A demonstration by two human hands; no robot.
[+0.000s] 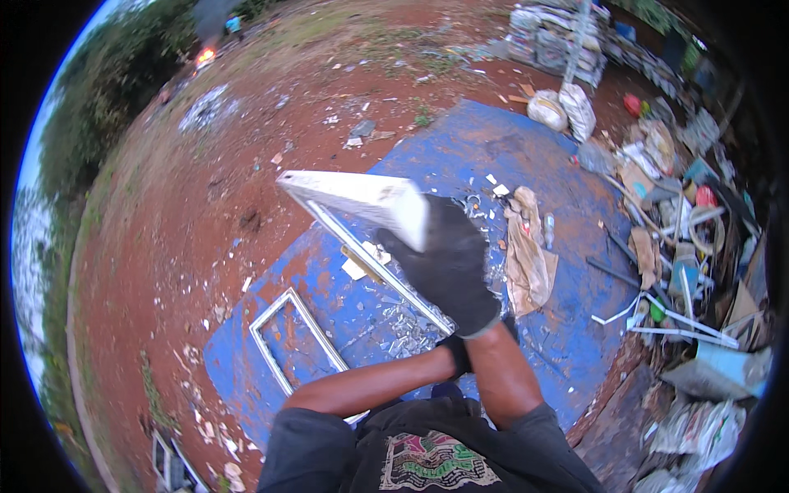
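Observation:
A white frame (353, 191), blurred in part, is tilted up in front of me above a blue sheet. My right hand (450, 267), in a black glove, is closed around its near upper end. A long narrow bar (386, 271), apparently part of the same frame, slants down toward my wrists. My left forearm crosses under the right one. Of my left hand (457, 353), also gloved in black, only a bit shows beside the lower end of that bar; its fingers are hidden. Another white rectangular frame (265, 329) lies on the sheet at the left.
Broken white bits (411, 329) litter the blue sheet (460, 156). A crumpled brown sack (530, 263) and a clear bottle (549, 226) lie right of my hands. Mixed scrap (682, 238) heaps along the right edge. A fire (205, 56) burns far left near a person (235, 26).

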